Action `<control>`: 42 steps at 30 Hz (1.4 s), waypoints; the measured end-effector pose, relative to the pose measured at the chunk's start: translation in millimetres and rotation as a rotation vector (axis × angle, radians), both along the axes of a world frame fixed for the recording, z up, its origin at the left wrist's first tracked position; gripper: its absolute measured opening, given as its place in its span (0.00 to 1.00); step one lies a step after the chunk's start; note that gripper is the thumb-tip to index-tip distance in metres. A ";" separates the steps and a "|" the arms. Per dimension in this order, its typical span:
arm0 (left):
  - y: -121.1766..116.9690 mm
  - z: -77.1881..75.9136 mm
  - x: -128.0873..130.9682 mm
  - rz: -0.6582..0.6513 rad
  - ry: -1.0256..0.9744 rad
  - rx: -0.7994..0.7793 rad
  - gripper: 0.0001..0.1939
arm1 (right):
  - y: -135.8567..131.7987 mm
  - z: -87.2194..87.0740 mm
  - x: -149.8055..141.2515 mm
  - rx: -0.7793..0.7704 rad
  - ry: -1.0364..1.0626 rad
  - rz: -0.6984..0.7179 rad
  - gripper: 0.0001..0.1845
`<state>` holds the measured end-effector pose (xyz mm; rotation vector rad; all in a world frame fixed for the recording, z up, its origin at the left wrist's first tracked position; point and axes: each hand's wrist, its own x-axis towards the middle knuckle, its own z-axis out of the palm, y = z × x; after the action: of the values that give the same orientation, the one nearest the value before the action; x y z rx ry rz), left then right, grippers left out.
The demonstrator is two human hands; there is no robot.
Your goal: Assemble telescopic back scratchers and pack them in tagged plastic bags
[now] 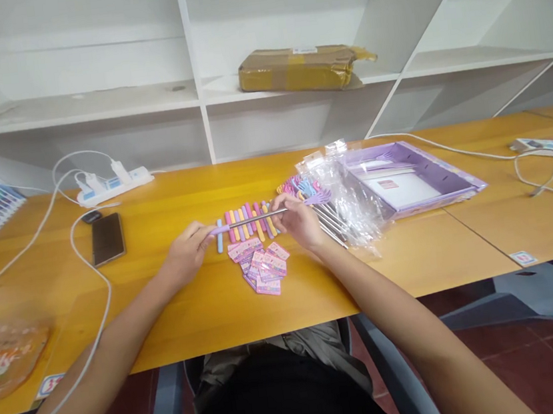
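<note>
One slim metal rod [258, 218] is held between the two hands above the table [200, 324], over a row of coloured sticks [260, 229]. The left hand [187, 253] is closed around the purple handle [221, 229] at its left end; the right hand [299, 223] has its fingers narrowed on the right end, where a purple claw-shaped head [318, 198] shows beyond them. The fingers hide the join, so I cannot tell whether the head is fully seated.

As far as can be judged, the piece in hand has its handle on, and fitting its parts looks well along. Plenty seems left: the row of loose sticks, a blue stick [219, 236] at its left, bare metal rods [328, 224] and a heap of coloured heads [299, 186] to the right. Pink cards [266, 262] lie scattered on the near side, apparently unused, and clear plastic bags [358, 217] lie between the rods and a purple box [447, 179].

The rod's long axis runs left to right, close to level in the view, its right end slightly farther away; the handle points left, the head right.
</note>
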<state>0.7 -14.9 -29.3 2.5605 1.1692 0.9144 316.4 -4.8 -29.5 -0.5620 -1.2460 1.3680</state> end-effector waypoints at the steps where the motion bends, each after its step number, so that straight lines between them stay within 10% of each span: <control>1: 0.4 0.9 -0.3 -0.014 -0.015 -0.016 0.19 | -0.2 -0.2 -0.1 0.004 0.006 0.007 0.15; 18: 4.1 14.4 -3.2 -0.098 -0.018 -0.228 0.20 | -1.7 2.5 2.0 0.047 -0.001 0.097 0.20; 30: -0.5 9.5 -1.6 0.045 0.126 0.086 0.20 | 17.3 -3.0 14.4 -0.129 0.064 -0.455 0.20; 42: -10.6 16.1 -4.4 0.054 0.045 0.326 0.12 | 9.6 5.1 20.6 -0.019 -0.105 -0.484 0.15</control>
<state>-3.7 -25.5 -13.2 2.8263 1.1926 1.1503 337.0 4.8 -24.4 -0.8922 -1.0881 0.9531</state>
